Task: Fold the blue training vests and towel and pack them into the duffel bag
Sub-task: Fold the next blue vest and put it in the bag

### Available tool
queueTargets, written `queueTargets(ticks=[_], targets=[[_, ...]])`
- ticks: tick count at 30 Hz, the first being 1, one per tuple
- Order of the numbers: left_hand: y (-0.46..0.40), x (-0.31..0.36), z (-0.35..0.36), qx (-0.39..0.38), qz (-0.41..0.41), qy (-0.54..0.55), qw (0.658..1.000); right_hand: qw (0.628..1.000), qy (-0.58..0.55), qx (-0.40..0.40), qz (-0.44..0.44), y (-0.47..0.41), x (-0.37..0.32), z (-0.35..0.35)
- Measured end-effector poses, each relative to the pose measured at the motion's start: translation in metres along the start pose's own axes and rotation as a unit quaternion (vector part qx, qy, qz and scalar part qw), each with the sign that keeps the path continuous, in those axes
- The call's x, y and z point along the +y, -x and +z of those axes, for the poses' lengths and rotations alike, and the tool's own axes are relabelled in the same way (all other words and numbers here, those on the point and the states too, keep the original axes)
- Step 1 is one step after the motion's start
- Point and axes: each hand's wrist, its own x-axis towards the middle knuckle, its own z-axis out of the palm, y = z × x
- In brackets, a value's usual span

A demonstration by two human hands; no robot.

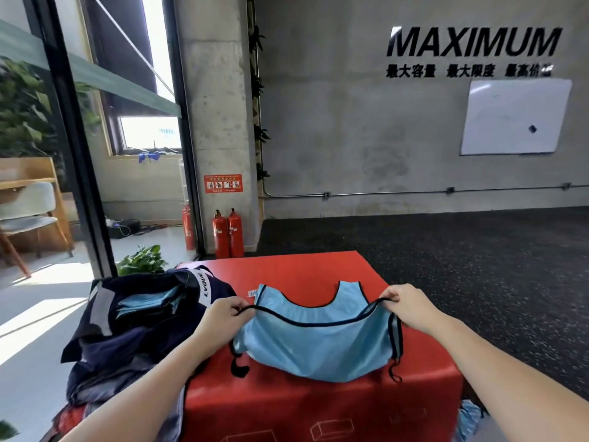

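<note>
1. The fingers (237, 306) of the left hand (223, 315) are curled and pinch the black-trimmed edge of a blue training vest (318, 342) at its left end.
2. The fingers (390, 296) of the right hand (409, 306) are likewise curled, pinching the same black edging at the vest's right end, so the hem stretches in a shallow sag between the two hands.
3. The vest is light blue, shiny and thin, bound in black piping; its scooped neckline and shoulder tabs lie on the far side, and black elastic loops dangle at both lower corners.
4. It lies over the middle of a red bench (318, 406), its near part draped in soft folds, its held edge lifted just above the rest.
5. To the left, touching the bench's edge, sits an open dark navy duffel bag (134, 333) with a white lettered strap; folded blue vests (146, 303) lie stacked inside it.
6. More blue fabric (468, 419) shows past the bench's lower right corner.
</note>
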Motion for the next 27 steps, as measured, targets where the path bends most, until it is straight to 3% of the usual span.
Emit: queueTargets(ticks=[9,20,23,25,27], targets=[[-0.048,-0.024,0.019,0.055,-0.019,0.032,0.998,0.998,0.009,0.024,0.05,-0.056,0.025,0.009],[-0.132,-0.076,0.092,0.073,-0.09,-0.015,0.993,0.997,0.017,0.006,0.081,-0.155,0.076,0.076],[-0.138,-0.091,0.114,0.032,-0.124,-0.151,0.98,0.993,0.084,0.003,0.083,-0.163,0.086,0.104],[-0.134,-0.095,0.129,0.012,-0.09,-0.243,0.966,0.991,0.117,0.003,0.06,-0.153,0.081,0.125],[-0.123,-0.095,0.144,-0.011,-0.031,-0.243,0.969,0.994,0.104,-0.01,0.021,-0.137,0.069,0.146]])
